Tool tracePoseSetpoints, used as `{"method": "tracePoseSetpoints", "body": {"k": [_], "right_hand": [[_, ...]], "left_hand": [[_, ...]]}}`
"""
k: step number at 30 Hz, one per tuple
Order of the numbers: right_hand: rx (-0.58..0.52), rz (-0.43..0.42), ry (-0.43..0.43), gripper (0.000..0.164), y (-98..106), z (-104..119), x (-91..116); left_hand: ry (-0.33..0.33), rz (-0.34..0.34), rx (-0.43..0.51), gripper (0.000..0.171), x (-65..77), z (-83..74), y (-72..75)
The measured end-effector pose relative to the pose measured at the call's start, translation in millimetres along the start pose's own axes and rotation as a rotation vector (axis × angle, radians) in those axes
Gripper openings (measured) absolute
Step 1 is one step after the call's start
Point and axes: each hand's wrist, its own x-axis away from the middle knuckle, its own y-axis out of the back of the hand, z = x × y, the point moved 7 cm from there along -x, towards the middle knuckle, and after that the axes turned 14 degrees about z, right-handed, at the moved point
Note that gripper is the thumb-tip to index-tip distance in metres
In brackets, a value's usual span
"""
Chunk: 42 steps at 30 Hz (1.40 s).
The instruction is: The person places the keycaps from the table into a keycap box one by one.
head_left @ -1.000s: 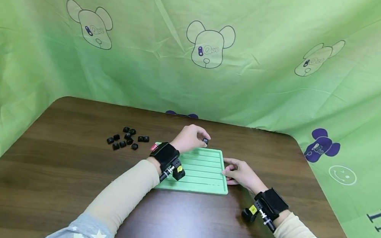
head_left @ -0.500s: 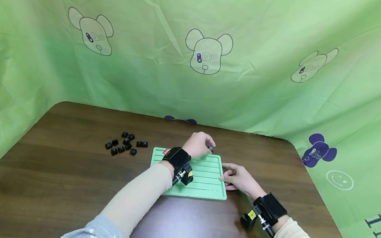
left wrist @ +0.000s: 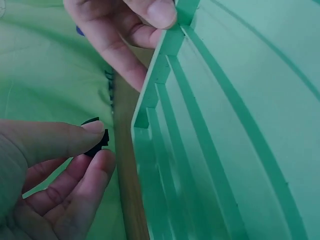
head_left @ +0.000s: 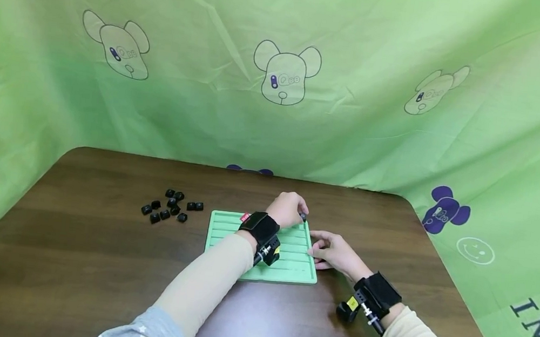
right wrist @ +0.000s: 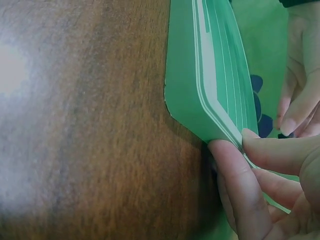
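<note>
A small black keycap (left wrist: 97, 143) is pinched between the thumb and fingers of my left hand (head_left: 287, 210). That hand hovers by the far right corner of a mint-green ridged tray (head_left: 289, 272), and in the left wrist view a gap shows between the keycap and the rim. My right hand (head_left: 337, 255) grips the tray's right edge, thumb on the rim (right wrist: 227, 131) and fingers against the outer side. In the head view my left forearm hides part of the tray.
Several loose black keycaps (head_left: 171, 202) lie scattered on the brown wooden table (head_left: 95, 260), left of the tray. A small red tag (head_left: 244, 217) shows at the tray's far edge. A green printed cloth (head_left: 187, 112) hangs behind and beside the table.
My left hand has moved right along the tray's far side to its far right corner, carrying the keycap. The right hand keeps its hold on the tray edge.
</note>
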Motion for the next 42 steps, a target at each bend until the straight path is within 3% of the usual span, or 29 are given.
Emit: {"method": "tracePoseSetpoints", "body": {"k": [8, 19, 42], "right_hand": [[-0.011, -0.001, 0.005, 0.055, -3.2, -3.4, 1.5], [-0.028, -0.003, 0.009, 0.056, 2.5, 1.3, 1.3], [-0.045, 0.016, 0.026, 0.056, 6.0, -1.2, -3.3]], "left_hand": [[0.103, 0.005, -0.123, 0.013, -1.6, 4.5, -8.9], [0.112, 0.007, -0.235, 0.014, -12.7, 1.9, -14.2], [0.110, 0.005, -0.229, 0.014, -20.2, 5.5, -19.5]]}}
